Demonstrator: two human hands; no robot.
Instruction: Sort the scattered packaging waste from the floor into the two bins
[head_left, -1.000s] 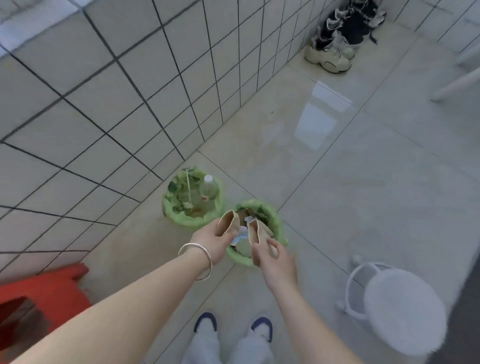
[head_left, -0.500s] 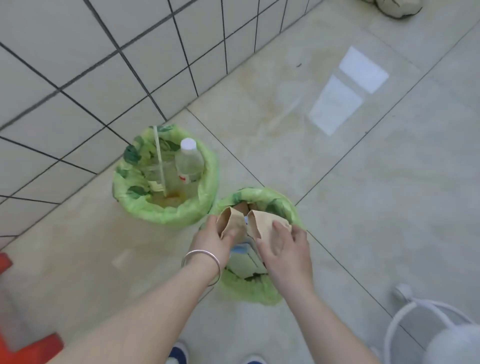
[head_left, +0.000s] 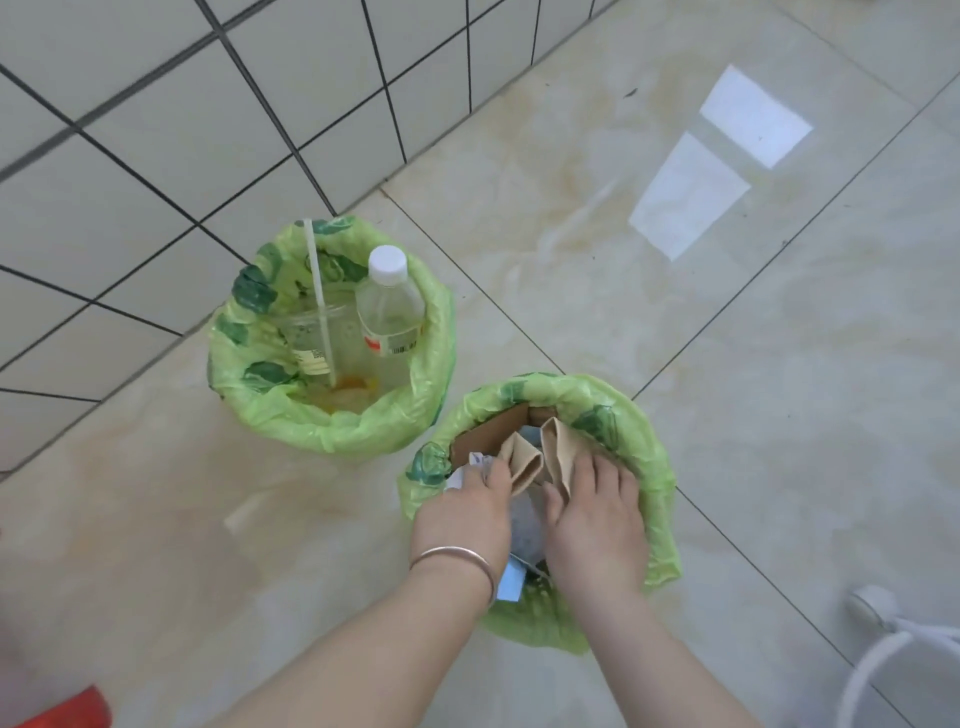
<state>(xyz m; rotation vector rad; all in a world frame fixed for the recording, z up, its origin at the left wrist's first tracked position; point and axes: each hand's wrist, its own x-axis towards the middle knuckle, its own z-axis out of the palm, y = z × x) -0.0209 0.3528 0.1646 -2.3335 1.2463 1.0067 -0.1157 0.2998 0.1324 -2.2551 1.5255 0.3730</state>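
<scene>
Paper scraps, two tan folded pieces (head_left: 540, 457), sit in the nearer green-lined bin (head_left: 649, 467). I see my left hand (head_left: 465, 512) pinching one piece and my right hand (head_left: 597, 525) pressing the other with flat fingers. Beside it, the farther bin (head_left: 431, 322) holds a plastic bottle (head_left: 389, 306).

We count two green-lined bins (head_left: 332, 415) (head_left: 644, 441), one clear plastic bottle (head_left: 389, 306), one clear cup (head_left: 317, 338) with one straw (head_left: 318, 291), two tan paper tubes (head_left: 522, 462) (head_left: 563, 452), and two hands (head_left: 462, 514) (head_left: 597, 514).
</scene>
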